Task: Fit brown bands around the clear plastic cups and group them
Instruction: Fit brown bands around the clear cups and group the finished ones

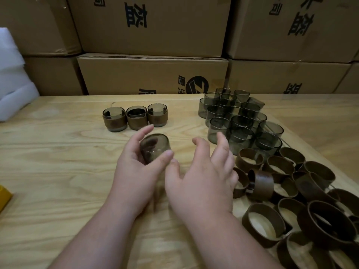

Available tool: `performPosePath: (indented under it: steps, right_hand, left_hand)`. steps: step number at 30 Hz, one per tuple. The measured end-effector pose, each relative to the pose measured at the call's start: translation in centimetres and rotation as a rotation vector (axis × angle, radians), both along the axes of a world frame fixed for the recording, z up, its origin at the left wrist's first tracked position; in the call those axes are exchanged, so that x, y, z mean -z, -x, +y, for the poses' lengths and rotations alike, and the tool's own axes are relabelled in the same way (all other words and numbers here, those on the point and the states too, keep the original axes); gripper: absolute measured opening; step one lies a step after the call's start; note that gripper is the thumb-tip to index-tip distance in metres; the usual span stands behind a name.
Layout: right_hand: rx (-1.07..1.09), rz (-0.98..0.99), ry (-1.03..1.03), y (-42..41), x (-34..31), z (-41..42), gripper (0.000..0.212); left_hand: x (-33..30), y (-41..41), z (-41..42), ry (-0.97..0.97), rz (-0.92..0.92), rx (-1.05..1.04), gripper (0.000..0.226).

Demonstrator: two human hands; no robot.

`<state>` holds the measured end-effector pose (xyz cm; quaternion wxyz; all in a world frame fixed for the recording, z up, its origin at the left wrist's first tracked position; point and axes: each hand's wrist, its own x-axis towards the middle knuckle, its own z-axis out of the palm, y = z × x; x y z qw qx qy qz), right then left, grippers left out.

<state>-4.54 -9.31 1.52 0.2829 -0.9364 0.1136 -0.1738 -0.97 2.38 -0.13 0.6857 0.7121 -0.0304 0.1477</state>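
My left hand grips a bare smoky clear cup above the middle of the wooden table, thumb on its near side and fingers behind it. To the right of that cup my right hand hovers with fingers spread, holding nothing. Three banded cups stand in a row behind my hands. A cluster of several unbanded cups stands at the right. Several loose brown bands lie in a pile at the near right.
Stacked cardboard boxes form a wall along the table's far edge. White foam sheets sit at the far left. A yellow object pokes in at the left edge.
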Motion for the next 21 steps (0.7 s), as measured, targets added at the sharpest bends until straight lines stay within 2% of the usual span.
performPosePath:
  steps: [2,4,7,11,13,17,21]
  right_hand:
    - [-0.019,0.009,-0.007,0.1,-0.1,-0.4,0.062]
    - [-0.082,-0.026,-0.063,0.1,-0.2,-0.7,0.056]
    - [-0.186,-0.110,-0.142,0.0,-0.3,-1.0,0.047]
    - [-0.055,-0.128,-0.065,-0.3,0.1,-1.4,0.038]
    - [0.005,-0.058,-0.019,-0.7,0.8,-1.6,0.043]
    - [-0.057,0.045,-0.076,-1.8,1.9,-1.7,0.042]
    - [-0.066,-0.038,-0.139,-3.3,2.3,-1.4,0.029]
  left_hand:
    - [0.0,0.2,-0.2,-0.066,0.036,0.065,0.081]
    - [0.1,0.2,-0.2,-0.109,0.067,0.091,0.090]
    - [0.0,0.3,-0.2,-0.169,0.093,0.107,0.092]
    - [0.4,0.0,-0.3,-0.200,0.065,0.096,0.086]
    - [0.4,-0.1,-0.3,-0.156,0.052,0.098,0.077]
    - [0.4,-0.4,0.0,0.104,0.078,0.062,0.056]
    - [0.0,-0.7,0.2,0.238,0.118,-0.019,0.054]
